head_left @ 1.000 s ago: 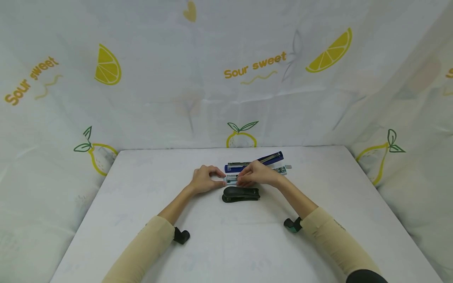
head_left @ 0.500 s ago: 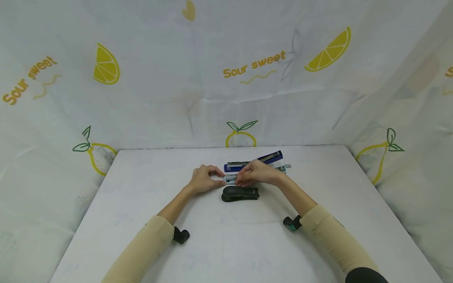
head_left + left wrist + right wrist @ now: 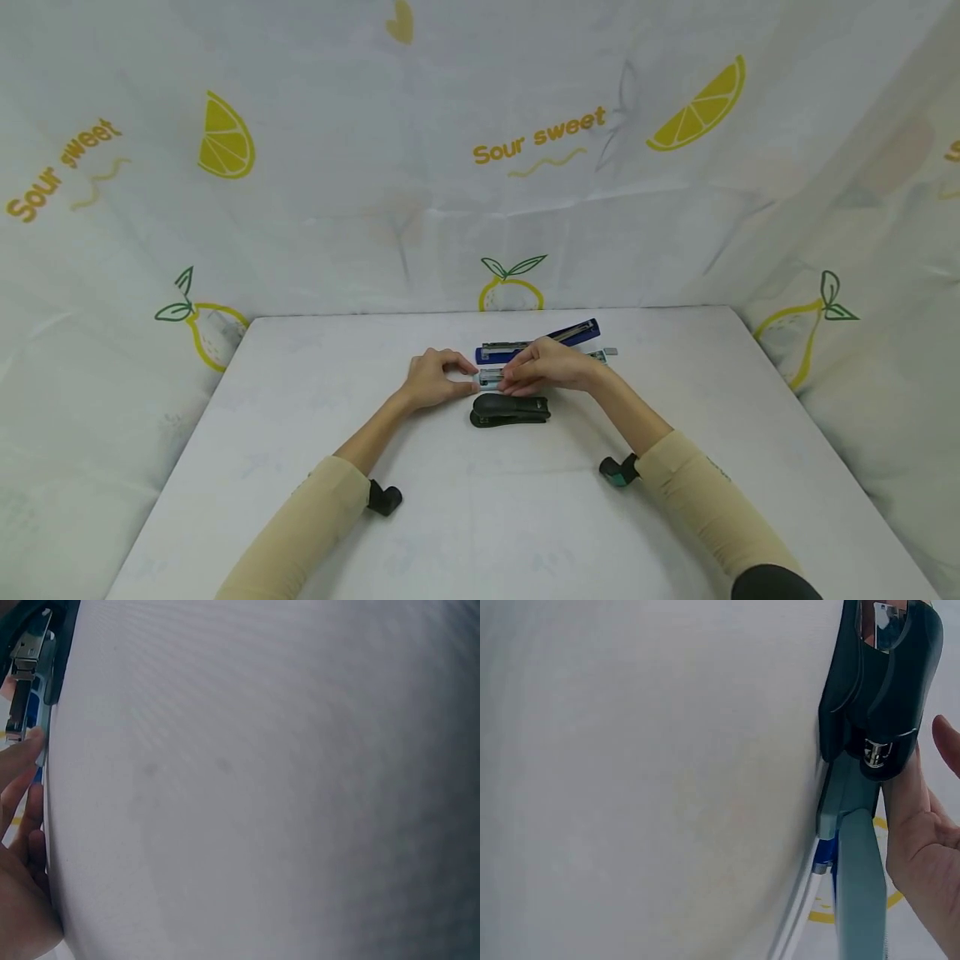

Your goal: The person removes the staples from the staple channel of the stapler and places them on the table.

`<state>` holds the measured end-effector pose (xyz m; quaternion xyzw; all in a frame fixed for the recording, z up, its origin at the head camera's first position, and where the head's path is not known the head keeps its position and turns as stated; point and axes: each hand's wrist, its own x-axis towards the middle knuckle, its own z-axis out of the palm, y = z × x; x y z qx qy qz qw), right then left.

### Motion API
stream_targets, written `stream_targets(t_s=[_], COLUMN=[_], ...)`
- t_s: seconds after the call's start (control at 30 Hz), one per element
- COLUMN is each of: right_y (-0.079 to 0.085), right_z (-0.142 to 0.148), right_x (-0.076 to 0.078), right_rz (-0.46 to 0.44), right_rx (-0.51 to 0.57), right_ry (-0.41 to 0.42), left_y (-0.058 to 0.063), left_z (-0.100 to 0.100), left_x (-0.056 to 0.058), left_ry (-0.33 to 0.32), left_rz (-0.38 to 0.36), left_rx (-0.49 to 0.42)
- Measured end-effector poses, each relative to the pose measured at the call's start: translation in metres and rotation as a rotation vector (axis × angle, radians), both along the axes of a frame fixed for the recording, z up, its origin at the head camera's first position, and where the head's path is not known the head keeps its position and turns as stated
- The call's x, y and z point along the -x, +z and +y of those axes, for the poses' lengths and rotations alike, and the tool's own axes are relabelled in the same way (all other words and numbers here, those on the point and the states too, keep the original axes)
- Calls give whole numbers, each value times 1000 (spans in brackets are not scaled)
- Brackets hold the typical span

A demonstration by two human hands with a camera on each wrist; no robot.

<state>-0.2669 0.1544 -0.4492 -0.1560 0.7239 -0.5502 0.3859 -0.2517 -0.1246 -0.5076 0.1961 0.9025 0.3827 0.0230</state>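
Observation:
A light blue stapler lies opened out between both hands, its metal magazine showing in the head view. My left hand holds its left end between thumb and forefinger. My right hand pinches at the stapler's middle, its curled fingers covering part of the magazine; anything small between those fingertips is hidden. The stapler's raised lid stretches toward the right wrist. Just in front of the hands sits a black stapler. Behind them lies a blue stapler, opened wide, partly hidden by the right hand.
A small grey piece lies at the right, by the light blue stapler's far end. All of it rests on a white table, with a lemon-printed white cloth behind.
The light blue stapler's lid end, right of the right hand, shows slightly less than before. The right fingers have shifted a little over the magazine; the left hand holds still.

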Motion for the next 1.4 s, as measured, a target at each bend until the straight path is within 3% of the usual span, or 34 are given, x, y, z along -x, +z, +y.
stream_targets(t_s=[0.23,0.4,0.57,0.87,1.4], right_y=[0,1,3,9,12], right_z=[1,2,-1,-14,-30], right_x=[1,0,1,0,1], right_rz=[-118,-134,-41,132,223], right_rx=[84,101,51,-92,-134], right_ry=[-25,-50,-75,-48,-53], left_y=[-1,0,1,2,-1], left_z=[-1,0,2,1,0], left_x=[0,-1,-1,-3,-1], left_ry=[1,-2,-8,2,-8], left_rz=[4,1,0,-7,-2], left_rx=[-1,-8,-8,-22,-22])
